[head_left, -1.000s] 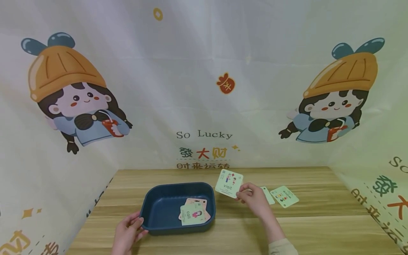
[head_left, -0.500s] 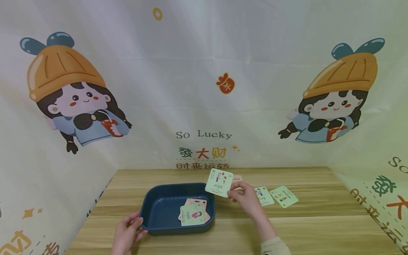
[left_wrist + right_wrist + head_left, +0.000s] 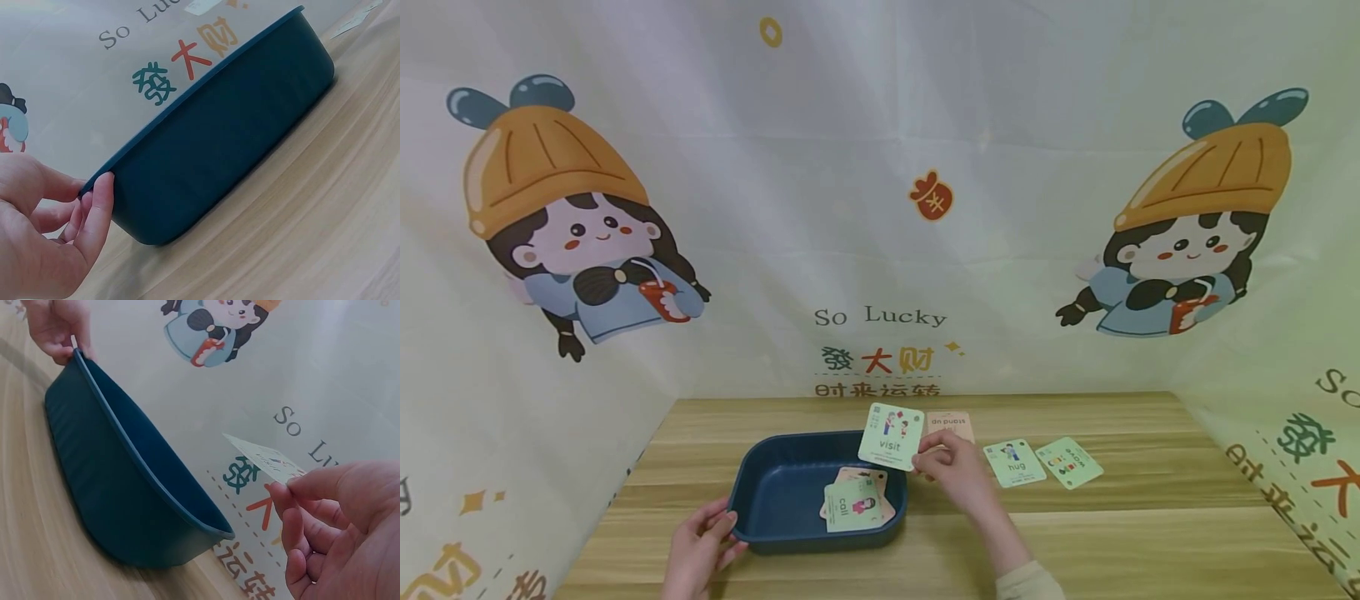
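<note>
In the head view my right hand (image 3: 958, 475) pinches a pale green "visit" card (image 3: 891, 436) by its lower right corner, over the right back rim of a dark blue bin (image 3: 775, 492). The right wrist view shows the card (image 3: 265, 456) held off the table between thumb and fingers. My left hand (image 3: 700, 542) grips the bin's left front rim; in the left wrist view its thumb and fingers (image 3: 100, 206) pinch that edge. Inside the bin, a green "call" card (image 3: 853, 507) lies over pink cards (image 3: 874, 477) at the right end.
On the wooden table (image 3: 1112, 550), right of the bin, lie a pink "stand up" card (image 3: 951, 423), a green "hug" card (image 3: 1015, 463) and a green "wave" card (image 3: 1070, 462). A printed curtain (image 3: 1022, 333) hangs behind the table and along its sides.
My right hand has carried the "visit" card left, from beside the bin to over its rim. The "stand up" and "hug" cards have come into sight. My left hand stays put.
</note>
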A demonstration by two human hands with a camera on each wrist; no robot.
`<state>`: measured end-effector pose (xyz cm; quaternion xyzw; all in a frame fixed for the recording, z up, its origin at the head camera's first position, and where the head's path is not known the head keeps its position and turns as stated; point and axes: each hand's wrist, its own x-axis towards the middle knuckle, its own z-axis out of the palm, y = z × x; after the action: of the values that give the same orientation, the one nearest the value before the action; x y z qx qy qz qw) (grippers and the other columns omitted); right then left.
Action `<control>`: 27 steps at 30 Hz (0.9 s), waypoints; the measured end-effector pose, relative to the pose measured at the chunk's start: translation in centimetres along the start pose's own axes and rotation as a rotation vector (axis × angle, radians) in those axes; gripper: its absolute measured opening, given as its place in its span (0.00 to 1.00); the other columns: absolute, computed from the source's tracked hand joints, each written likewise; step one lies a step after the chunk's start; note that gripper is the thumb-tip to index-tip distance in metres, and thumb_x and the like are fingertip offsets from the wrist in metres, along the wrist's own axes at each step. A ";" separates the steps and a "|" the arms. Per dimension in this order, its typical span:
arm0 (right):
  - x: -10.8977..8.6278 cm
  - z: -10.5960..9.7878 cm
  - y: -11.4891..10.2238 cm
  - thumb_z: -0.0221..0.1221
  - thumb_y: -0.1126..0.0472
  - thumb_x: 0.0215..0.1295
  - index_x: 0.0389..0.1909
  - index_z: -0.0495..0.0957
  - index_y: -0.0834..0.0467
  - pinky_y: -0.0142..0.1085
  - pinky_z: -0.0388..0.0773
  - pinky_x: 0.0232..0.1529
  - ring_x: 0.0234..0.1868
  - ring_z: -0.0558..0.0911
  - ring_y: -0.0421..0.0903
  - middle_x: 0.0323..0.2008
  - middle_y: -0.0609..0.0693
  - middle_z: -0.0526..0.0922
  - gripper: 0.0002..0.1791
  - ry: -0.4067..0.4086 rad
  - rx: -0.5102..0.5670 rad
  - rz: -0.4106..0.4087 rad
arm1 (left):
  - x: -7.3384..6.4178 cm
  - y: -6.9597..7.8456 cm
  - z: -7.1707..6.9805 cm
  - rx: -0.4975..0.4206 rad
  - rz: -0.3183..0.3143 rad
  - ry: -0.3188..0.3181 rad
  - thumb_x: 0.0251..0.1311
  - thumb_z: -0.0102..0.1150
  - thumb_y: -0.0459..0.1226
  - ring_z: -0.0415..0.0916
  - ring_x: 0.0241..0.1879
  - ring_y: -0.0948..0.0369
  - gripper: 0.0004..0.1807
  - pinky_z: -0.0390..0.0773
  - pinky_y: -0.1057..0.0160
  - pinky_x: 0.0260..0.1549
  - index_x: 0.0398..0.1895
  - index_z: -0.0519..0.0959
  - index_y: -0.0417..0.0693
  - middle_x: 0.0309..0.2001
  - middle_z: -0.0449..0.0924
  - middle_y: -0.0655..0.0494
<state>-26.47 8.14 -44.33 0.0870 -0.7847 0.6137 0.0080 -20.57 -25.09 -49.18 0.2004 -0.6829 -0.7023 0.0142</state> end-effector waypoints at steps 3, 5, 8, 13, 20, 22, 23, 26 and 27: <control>-0.1 0.3 -0.1 0.59 0.67 0.57 0.36 0.74 0.66 0.36 0.76 0.30 0.27 0.79 0.43 0.27 0.61 0.83 0.08 -0.025 0.024 -0.021 | 0.0 0.0 0.0 0.000 0.003 0.001 0.64 0.46 0.30 0.71 0.32 0.63 0.25 0.82 0.66 0.31 0.63 0.59 0.31 0.41 0.68 0.47; -0.3 0.5 -0.5 0.59 0.68 0.57 0.36 0.74 0.67 0.34 0.76 0.30 0.28 0.80 0.45 0.27 0.62 0.82 0.08 -0.044 0.043 -0.026 | 0.0 0.0 0.0 -0.001 0.008 0.001 0.64 0.46 0.30 0.71 0.32 0.63 0.25 0.82 0.66 0.31 0.63 0.58 0.31 0.42 0.68 0.47; -0.9 0.8 -1.7 0.58 0.70 0.57 0.36 0.74 0.69 0.31 0.75 0.29 0.29 0.81 0.47 0.27 0.64 0.82 0.08 -0.067 0.068 -0.031 | -0.1 0.0 0.1 -0.004 0.013 0.000 0.64 0.46 0.30 0.72 0.32 0.63 0.25 0.82 0.66 0.31 0.63 0.58 0.31 0.42 0.68 0.47; -1.6 1.0 -3.1 0.57 0.70 0.58 0.37 0.73 0.71 0.30 0.76 0.29 0.28 0.80 0.44 0.28 0.64 0.82 0.08 -0.100 0.084 -0.042 | -0.2 0.0 0.1 -0.001 0.017 -0.001 0.64 0.46 0.30 0.72 0.32 0.63 0.25 0.82 0.66 0.31 0.63 0.58 0.30 0.42 0.68 0.46; -1.7 1.2 -3.5 0.56 0.70 0.58 0.38 0.74 0.71 0.31 0.75 0.30 0.27 0.79 0.40 0.28 0.65 0.81 0.09 -0.115 0.078 -0.035 | -0.3 0.0 0.1 -0.010 0.020 -0.002 0.64 0.46 0.30 0.73 0.32 0.63 0.25 0.82 0.66 0.31 0.63 0.58 0.30 0.42 0.68 0.47; -1.8 1.2 -3.6 0.56 0.70 0.58 0.38 0.74 0.71 0.32 0.75 0.31 0.27 0.79 0.40 0.28 0.65 0.81 0.09 -0.116 0.069 -0.029 | -0.3 0.1 0.2 -0.010 0.018 0.000 0.64 0.46 0.30 0.73 0.32 0.64 0.24 0.82 0.66 0.31 0.62 0.59 0.30 0.41 0.68 0.47; -1.8 1.2 -3.6 0.56 0.70 0.58 0.38 0.75 0.71 0.32 0.75 0.31 0.27 0.79 0.40 0.28 0.65 0.81 0.09 -0.116 0.066 -0.027 | -0.3 0.1 0.2 -0.011 0.019 0.000 0.64 0.46 0.29 0.73 0.31 0.64 0.24 0.82 0.66 0.31 0.62 0.59 0.30 0.41 0.68 0.47; -1.9 1.3 -3.7 0.57 0.69 0.58 0.38 0.75 0.71 0.32 0.75 0.31 0.27 0.79 0.40 0.28 0.66 0.81 0.09 -0.115 0.056 -0.026 | -0.3 0.0 0.2 -0.011 0.018 0.003 0.63 0.45 0.29 0.73 0.31 0.64 0.24 0.82 0.67 0.31 0.62 0.59 0.31 0.41 0.68 0.48; -1.9 1.3 -3.7 0.57 0.69 0.58 0.38 0.75 0.71 0.32 0.74 0.31 0.27 0.79 0.40 0.28 0.66 0.81 0.10 -0.115 0.054 -0.025 | -0.3 0.0 0.2 -0.011 0.019 0.004 0.63 0.45 0.29 0.73 0.31 0.64 0.24 0.82 0.67 0.31 0.62 0.59 0.31 0.41 0.68 0.48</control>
<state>-23.95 6.23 -41.28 0.1320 -0.7658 0.6286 -0.0317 -20.36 -24.84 -49.08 0.1950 -0.6810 -0.7054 0.0232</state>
